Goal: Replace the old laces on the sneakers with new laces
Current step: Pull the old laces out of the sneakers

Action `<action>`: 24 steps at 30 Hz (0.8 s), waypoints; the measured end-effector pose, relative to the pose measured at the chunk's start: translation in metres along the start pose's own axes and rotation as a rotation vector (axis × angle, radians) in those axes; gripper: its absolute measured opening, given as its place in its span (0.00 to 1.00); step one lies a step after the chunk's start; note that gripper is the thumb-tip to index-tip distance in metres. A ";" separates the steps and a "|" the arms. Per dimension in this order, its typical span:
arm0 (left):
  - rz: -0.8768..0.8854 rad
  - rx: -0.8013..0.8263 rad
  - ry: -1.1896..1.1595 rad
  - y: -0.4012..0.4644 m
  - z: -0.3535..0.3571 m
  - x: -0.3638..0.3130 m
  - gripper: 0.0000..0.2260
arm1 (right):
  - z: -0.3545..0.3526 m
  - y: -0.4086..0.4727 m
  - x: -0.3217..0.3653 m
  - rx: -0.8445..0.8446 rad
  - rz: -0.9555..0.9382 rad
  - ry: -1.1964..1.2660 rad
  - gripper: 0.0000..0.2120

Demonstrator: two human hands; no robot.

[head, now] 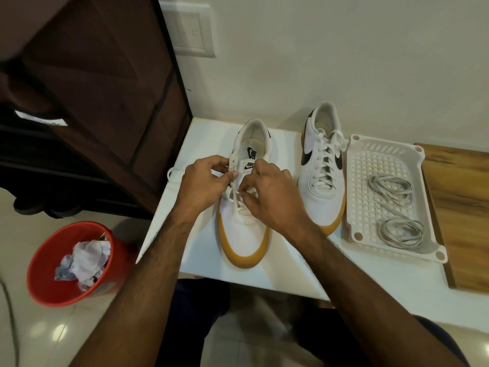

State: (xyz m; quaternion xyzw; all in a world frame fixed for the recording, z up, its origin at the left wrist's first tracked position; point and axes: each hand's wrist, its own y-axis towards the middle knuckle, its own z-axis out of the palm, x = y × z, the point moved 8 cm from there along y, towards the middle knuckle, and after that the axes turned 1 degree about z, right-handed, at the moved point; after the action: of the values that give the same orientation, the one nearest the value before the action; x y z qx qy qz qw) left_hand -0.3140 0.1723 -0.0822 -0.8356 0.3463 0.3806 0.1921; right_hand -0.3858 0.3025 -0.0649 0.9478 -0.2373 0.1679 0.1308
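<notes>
Two white sneakers with gum soles stand on a white table (264,276). The near sneaker (242,234) has its old white lace (235,201) partly undone, and a loop of it trails off to the left (170,173). My left hand (203,185) pinches the lace at the upper eyelets. My right hand (270,194) pinches the lace over the middle of the tongue. The far sneaker (321,168) stands fully laced to the right. Two coiled grey laces (390,188) (401,231) lie in a white perforated tray (357,207).
A red bin (47,276) with crumpled paper stands on the floor at the left. A dark brown fabric cabinet (92,102) rises beside the table. A wooden board (463,207) lies under the tray at the right. The wall is close behind.
</notes>
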 end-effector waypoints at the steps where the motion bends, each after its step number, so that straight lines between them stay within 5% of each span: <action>1: 0.000 0.001 0.000 0.000 0.000 0.000 0.12 | -0.002 0.001 -0.003 0.046 0.001 0.047 0.11; 6: -0.017 0.007 0.007 0.001 0.001 0.001 0.11 | -0.038 -0.013 -0.044 0.368 0.009 0.736 0.04; 9: -0.019 0.007 0.013 0.002 0.001 0.001 0.11 | -0.051 -0.021 -0.058 0.346 0.088 0.974 0.04; 15: -0.009 -0.003 0.019 -0.002 -0.001 -0.003 0.10 | -0.034 -0.005 -0.026 -0.063 0.090 0.500 0.06; 19: -0.001 0.015 -0.011 -0.001 -0.001 -0.001 0.11 | -0.002 0.000 -0.001 0.015 0.008 0.024 0.15; 24: -0.003 0.015 -0.011 0.000 0.000 0.001 0.12 | -0.002 -0.001 0.000 -0.031 0.005 0.005 0.13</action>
State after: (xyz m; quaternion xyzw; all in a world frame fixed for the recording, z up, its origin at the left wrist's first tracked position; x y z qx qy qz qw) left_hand -0.3136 0.1720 -0.0833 -0.8326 0.3468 0.3826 0.2006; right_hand -0.3858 0.3044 -0.0637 0.9446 -0.2421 0.1670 0.1456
